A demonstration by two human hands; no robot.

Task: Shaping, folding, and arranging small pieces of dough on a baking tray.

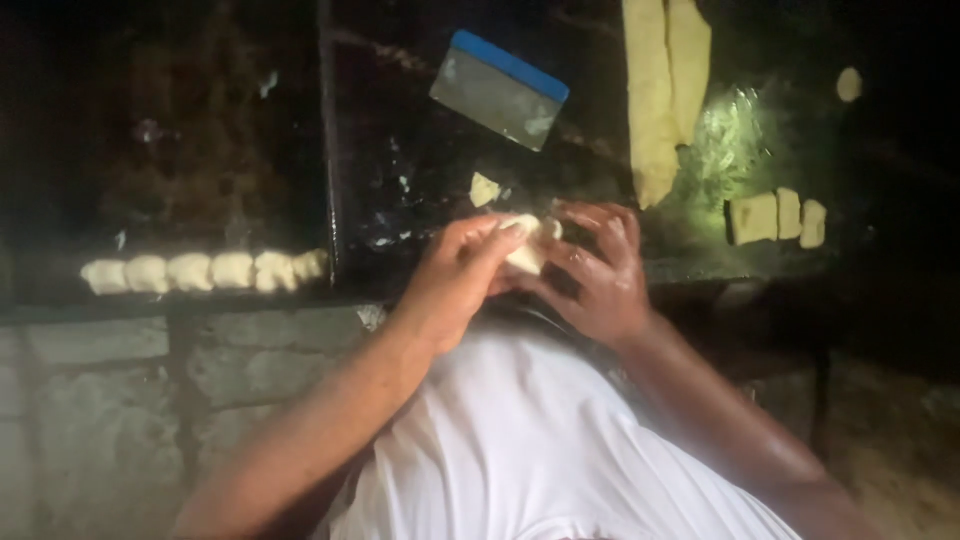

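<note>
Right now, piece in hand: a small pale dough lump (527, 246), soft and matte, sits pinched between both hands just above the near edge of the dark surface (420, 160).
Left hand: the left hand (462, 270) curls over the lump from the left, its fingers closed around it.
Right hand: the right hand (598, 272) cups the lump from the right and below, fingers bent and gripping; its skin looks shiny, perhaps greasy.
Key relation: the lump lies directly between the two hands, touching both, so neither is nearer; its long axis cannot be told, since the fingers hide most of it.
Scrap: a small dough scrap (484, 189) lies on the surface just beyond the hands.
Scraper: a flat scraper (498, 89) with a grey metal blade and blue grip lies tilted farther back.
Strips: two long dough strips (664, 90), yellowish and smooth, run away from the person to the right of the scraper.
Cut pieces: three blocky cut pieces (777, 217) sit side by side, well to the right of the hands.
Shaped row: a row of rounded shaped pieces (204, 271) lines a ledge to the left, touching one another.
Below: rough grey stone blocks (110, 400).
</note>
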